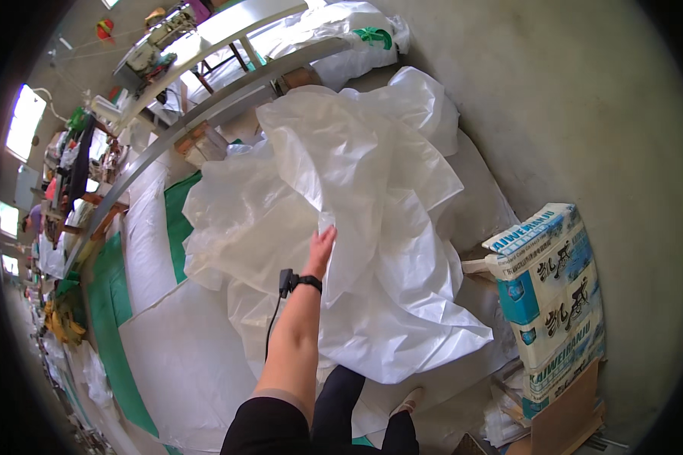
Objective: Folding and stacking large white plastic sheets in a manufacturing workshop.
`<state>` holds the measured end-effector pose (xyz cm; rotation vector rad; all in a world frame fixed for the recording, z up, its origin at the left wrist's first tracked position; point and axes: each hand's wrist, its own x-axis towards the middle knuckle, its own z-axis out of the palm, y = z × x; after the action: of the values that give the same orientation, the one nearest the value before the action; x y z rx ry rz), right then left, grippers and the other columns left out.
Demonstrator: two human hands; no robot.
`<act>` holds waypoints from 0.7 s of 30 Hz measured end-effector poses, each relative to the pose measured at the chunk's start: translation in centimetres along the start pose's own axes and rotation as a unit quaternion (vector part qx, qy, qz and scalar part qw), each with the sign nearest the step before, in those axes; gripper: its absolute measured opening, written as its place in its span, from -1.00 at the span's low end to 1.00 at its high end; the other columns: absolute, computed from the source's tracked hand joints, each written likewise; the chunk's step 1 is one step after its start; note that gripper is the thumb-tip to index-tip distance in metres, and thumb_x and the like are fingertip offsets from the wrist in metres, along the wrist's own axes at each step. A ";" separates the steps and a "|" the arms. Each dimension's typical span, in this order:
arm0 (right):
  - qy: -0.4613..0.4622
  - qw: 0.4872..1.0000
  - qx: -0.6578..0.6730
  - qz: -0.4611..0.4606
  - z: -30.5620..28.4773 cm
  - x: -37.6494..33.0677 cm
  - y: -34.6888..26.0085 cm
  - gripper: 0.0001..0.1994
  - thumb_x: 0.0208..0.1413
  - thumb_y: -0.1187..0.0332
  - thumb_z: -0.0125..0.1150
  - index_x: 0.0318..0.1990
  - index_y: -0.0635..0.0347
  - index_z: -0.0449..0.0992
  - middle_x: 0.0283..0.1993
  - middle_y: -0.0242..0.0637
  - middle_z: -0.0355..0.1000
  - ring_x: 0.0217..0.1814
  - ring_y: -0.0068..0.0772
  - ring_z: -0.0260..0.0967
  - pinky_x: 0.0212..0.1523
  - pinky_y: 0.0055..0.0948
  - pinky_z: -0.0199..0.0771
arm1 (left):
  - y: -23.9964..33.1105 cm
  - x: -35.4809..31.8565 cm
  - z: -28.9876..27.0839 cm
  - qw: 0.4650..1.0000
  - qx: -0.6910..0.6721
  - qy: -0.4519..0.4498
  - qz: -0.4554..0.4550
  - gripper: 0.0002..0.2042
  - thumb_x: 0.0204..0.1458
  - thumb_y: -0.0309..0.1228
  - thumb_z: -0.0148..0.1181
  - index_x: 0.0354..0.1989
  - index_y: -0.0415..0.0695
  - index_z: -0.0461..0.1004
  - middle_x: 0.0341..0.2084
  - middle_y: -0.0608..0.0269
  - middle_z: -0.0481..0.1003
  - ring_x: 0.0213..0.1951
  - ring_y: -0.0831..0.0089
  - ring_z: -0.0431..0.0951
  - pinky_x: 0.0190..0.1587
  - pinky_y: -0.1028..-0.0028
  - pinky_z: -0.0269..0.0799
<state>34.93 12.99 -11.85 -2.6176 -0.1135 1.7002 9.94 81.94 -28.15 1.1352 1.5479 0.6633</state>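
My left hand (321, 252) is closed on a gathered edge of a large, crumpled, translucent white plastic sheet (387, 227). The sheet hangs and spreads in loose folds in front of me, reaching from the wall side down to near my feet. A black strap with a small dark box and a cable (289, 282) sits on my left wrist. My right hand does not show; the sheet's folds could be covering it.
White sheeting with green strips (178, 356) covers the floor at left. A printed white-and-blue sack (550, 303) leans by the right wall above a brown board (565, 413). A long curved-looking rail (152, 155) and a cluttered workbench stand beyond. Wrapped bundles (357, 45) lie at the back.
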 end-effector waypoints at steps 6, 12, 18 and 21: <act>0.013 1.000 0.002 0.021 -1.4 0.3 -5.8 -0.68 0.21 0.16 -0.07 -0.06 0.17 0.45 -0.12 -0.21 0.42 -0.08 -0.30 0.38 -0.08 -0.35 0.37 | 9.8 8.3 2.7 0.942 -0.288 0.067 -0.162 -0.51 0.07 -0.15 0.08 0.07 -0.27 0.34 0.13 0.13 0.33 0.17 0.28 0.27 0.23 0.35 0.06; -0.003 1.000 -0.003 -0.002 -1.0 0.5 -8.1 -0.68 0.24 0.17 -0.11 -0.03 0.14 0.43 -0.07 -0.28 0.40 -0.05 -0.35 0.36 -0.07 -0.37 0.37 | 9.1 0.8 -2.2 0.773 -0.627 -0.084 -0.056 -0.78 0.05 -0.33 0.00 -0.23 -0.16 0.48 -0.37 0.27 0.55 -0.27 0.40 0.54 -0.21 0.37 0.50; -0.041 0.996 0.028 -0.077 -1.0 3.4 -8.4 -0.69 0.28 0.17 -0.16 0.00 0.12 0.41 -0.01 -0.35 0.38 -0.03 -0.41 0.34 -0.06 -0.39 0.36 | 10.1 -23.8 -12.8 0.837 -0.541 -0.044 -0.070 -0.60 -0.04 -0.05 0.00 -0.19 -0.11 0.48 -0.21 0.14 0.52 -0.12 0.23 0.49 0.02 0.19 0.38; -0.124 0.975 0.160 -0.093 -1.3 8.6 -8.3 -0.69 0.29 0.17 -0.18 0.01 0.10 0.40 0.01 -0.38 0.37 -0.02 -0.44 0.33 -0.05 -0.40 0.36 | 11.8 -33.8 -17.9 0.882 -0.463 -0.088 0.001 -0.24 -0.13 0.20 0.02 0.11 -0.19 0.32 -0.01 0.09 0.42 0.01 0.17 0.42 0.12 0.13 0.29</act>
<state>39.22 21.93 -18.73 -2.0946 -0.0779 1.7978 -3.40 58.39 1.35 0.4388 0.8681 1.1036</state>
